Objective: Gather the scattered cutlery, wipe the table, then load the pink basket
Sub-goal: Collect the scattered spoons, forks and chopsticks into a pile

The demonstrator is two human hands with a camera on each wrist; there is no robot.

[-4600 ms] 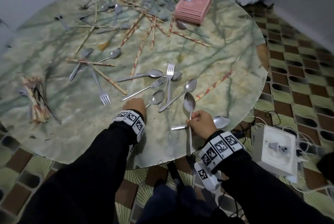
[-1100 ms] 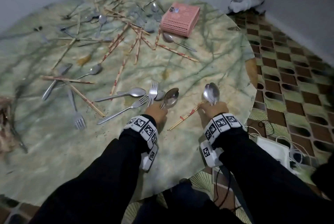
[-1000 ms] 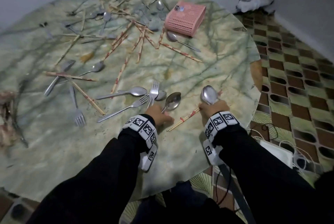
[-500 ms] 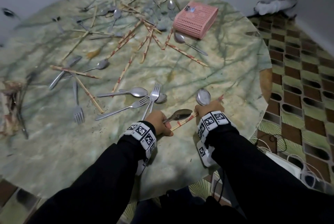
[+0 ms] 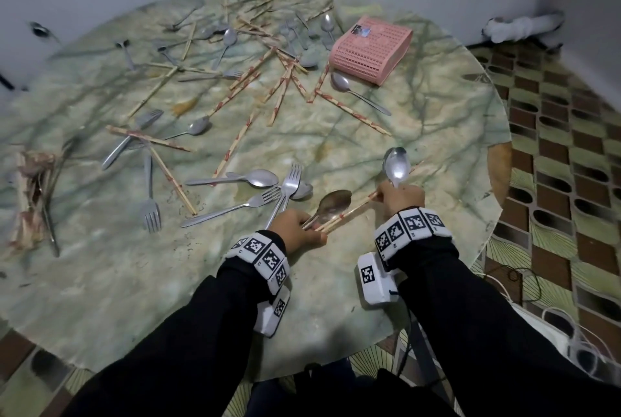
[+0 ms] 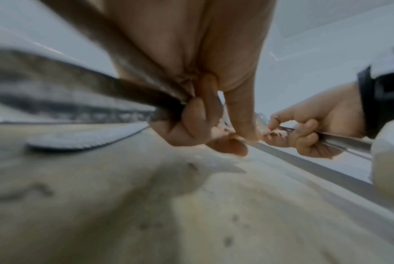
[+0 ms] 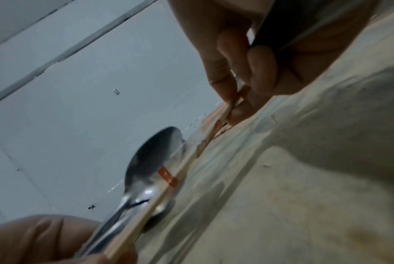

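My left hand (image 5: 299, 226) grips steel spoons (image 5: 331, 205) by their handles, low over the marbled round table (image 5: 100, 282). It also holds the near end of a red-marked chopstick (image 5: 349, 211). My right hand (image 5: 401, 196) holds a spoon (image 5: 396, 162) bowl-up and pinches the chopstick's far end. The right wrist view shows the chopstick (image 7: 184, 171) running beside a spoon bowl (image 7: 150, 160) between both hands. The pink basket (image 5: 371, 48) lies upside down at the far right of the table.
Forks (image 5: 285, 188), spoons (image 5: 255, 178) and chopsticks (image 5: 235, 144) lie scattered from just ahead of my left hand to the table's far side. A bundle of cutlery (image 5: 32, 194) sits at the left edge. A white box with cables (image 5: 571, 349) is on the floor at right.
My left hand has carried its spoons right and down to the chopstick's near end. The right hand has drawn closer, still holding its spoon upright and pinching the chopstick.
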